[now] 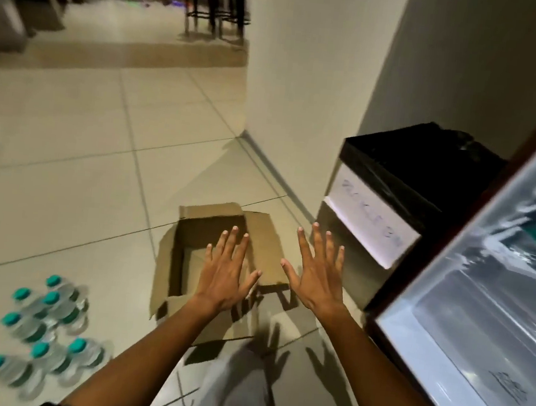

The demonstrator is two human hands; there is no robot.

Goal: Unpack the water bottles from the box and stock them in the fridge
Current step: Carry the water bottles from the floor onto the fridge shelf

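- The floor point(66, 155) is pale square tile with thin dark grout lines; a shallow step rises to a further room at the top of the view.
- A cardboard box point(184, 260) sits open on the tiles, flaps out, its inside bare where it shows.
- The left hand point(224, 272) hovers over the box, fingers point(232, 242) apart, holding nothing.
- The right hand point(317, 275) hovers just beside the box, fingers spread, empty.
- Seven water bottles point(45, 328) with teal caps stand clustered on the floor, lower left, apart from the box.
- The fridge point(478, 324) stands open at right, lit inside; its contents are blurred.
- A black-lined bin point(404, 187) stands against the white wall point(306, 74).
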